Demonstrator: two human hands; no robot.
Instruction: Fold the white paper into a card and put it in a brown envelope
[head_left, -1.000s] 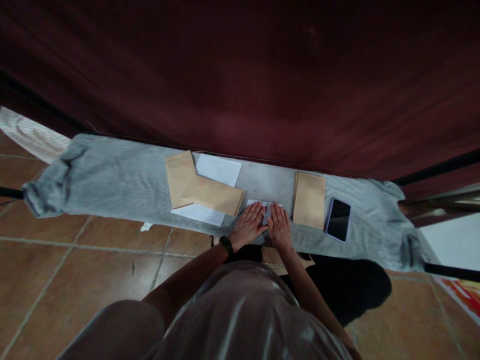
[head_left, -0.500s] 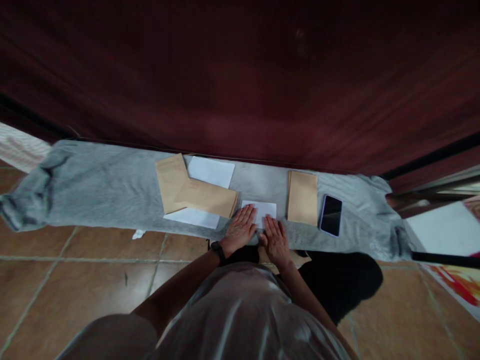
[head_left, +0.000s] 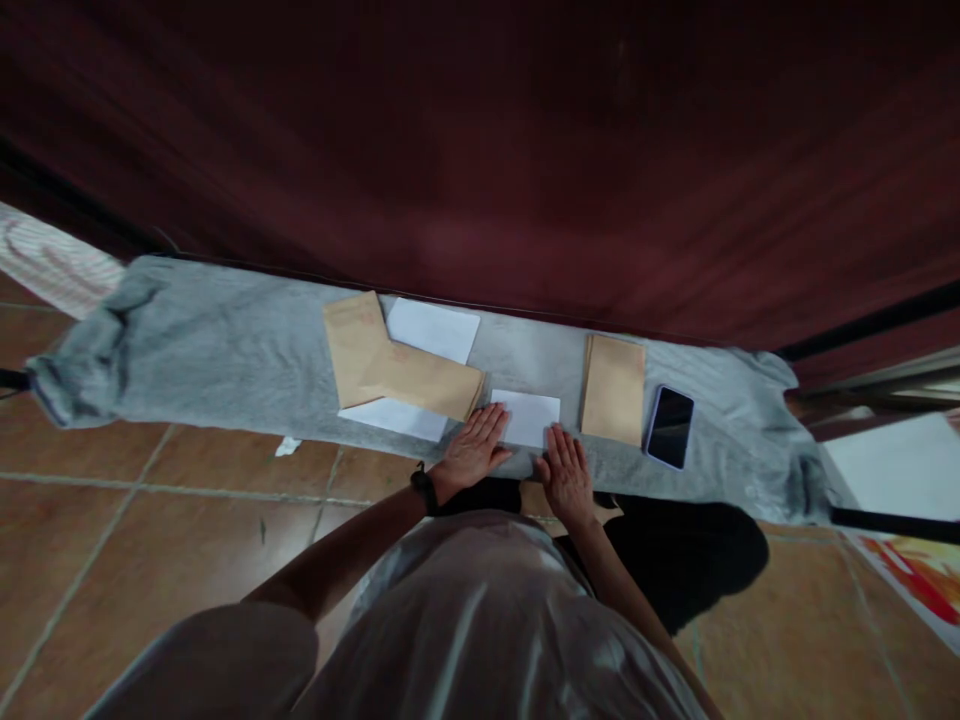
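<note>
A small white sheet of paper (head_left: 529, 416) lies flat on the grey cloth in front of me. My left hand (head_left: 475, 447) rests flat at its left edge, fingers stretched out. On the sheet's right edge lies my right hand (head_left: 568, 474), also flat with fingers extended. Just beyond my left hand are overlapping brown envelopes (head_left: 427, 380), with white paper (head_left: 435, 328) partly under them. A stack of brown envelopes (head_left: 613, 390) sits to the right of my right hand.
A grey cloth (head_left: 217, 350) covers the narrow surface. A phone (head_left: 670, 428) with a dark screen lies at the right. Behind rises a dark red panel (head_left: 480, 240). A white scrap (head_left: 287, 446) is near the front edge, above the tiled floor (head_left: 187, 560).
My hands have slid apart, from on top of the small white sheet to its left and right edges. More of the sheet shows. The whole view has shifted slightly.
</note>
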